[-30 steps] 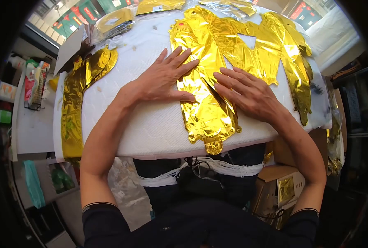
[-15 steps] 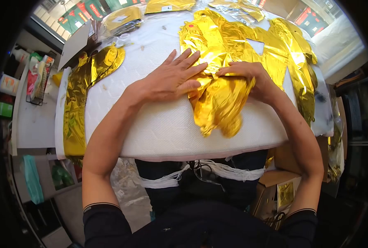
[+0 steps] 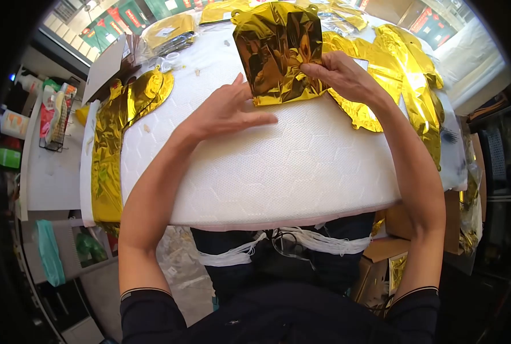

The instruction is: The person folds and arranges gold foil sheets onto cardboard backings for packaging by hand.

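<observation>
A crinkled gold foil sheet [image 3: 278,51] stands raised above the white padded surface [image 3: 261,172], with small tabs at its top corners. My right hand [image 3: 341,74] pinches its right side between thumb and fingers. At its lower left edge is my left hand [image 3: 226,109], thumb and fingers apart; some fingertips are hidden behind the foil. More gold foil [image 3: 358,112] lies flat beside and beneath my right hand.
Long gold foil pieces lie at the left [image 3: 106,172] and right [image 3: 424,103] of the surface. Bagged foil packs [image 3: 169,31] line the far edge. A wire basket [image 3: 55,123] stands far left; a cardboard box [image 3: 376,272] is below right.
The foil near the front has been lifted and swung away toward the far side, unfolding upright. My right hand rose with it. My left hand no longer presses flat on the foil.
</observation>
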